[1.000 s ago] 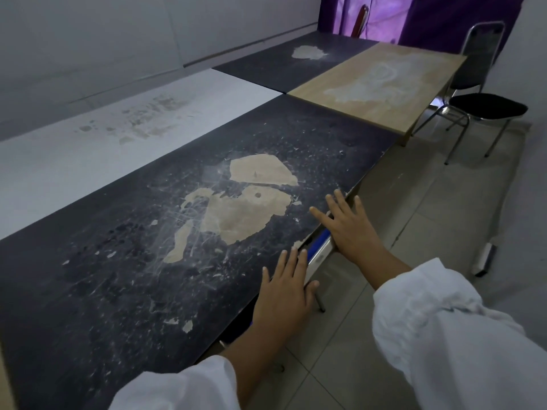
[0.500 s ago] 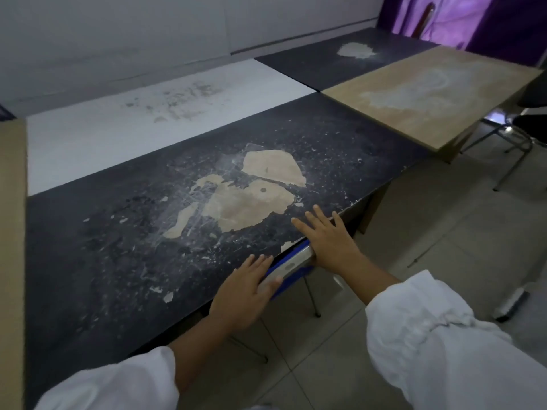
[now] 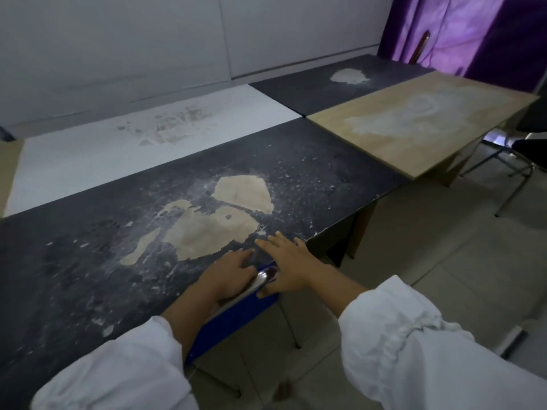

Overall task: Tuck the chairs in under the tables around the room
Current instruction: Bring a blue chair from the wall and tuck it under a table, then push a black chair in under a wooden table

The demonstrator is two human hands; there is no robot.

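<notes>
1. Step in hand: pushing a blue chair [image 3: 233,318] in under the black table [image 3: 88,261]. The chair sits low in the middle of the frame, its backrest close against the table's near edge and its seat hidden beneath.
2. The left hand [image 3: 228,276] lies over the shiny top rail of the backrest, fingers reaching loosely forward onto the tabletop. It does not appear to wrap round the rail.
3. The right hand [image 3: 285,266] sits just beside it, palm on the rail's end, fingers straight and spread over the table edge. The two hands are close together, holding nothing.
4. This chair looks almost home. The next move likely calls for a last short shove, then letting go and turning to the black chair [image 3: 529,146] at the right edge, which stands clear of the tan table [image 3: 414,122].
5. The black tabletop is badly worn, with large pale patches where the coating has peeled and white scuffs all over.
6. A white table [image 3: 88,155] lies at upper left and another black table [image 3: 310,87] at upper centre.
7. Behind them are a grey wall [image 3: 118,39] and a purple curtain [image 3: 461,28] at upper right. The pale tiled floor [image 3: 429,247] fills the right side.
</notes>
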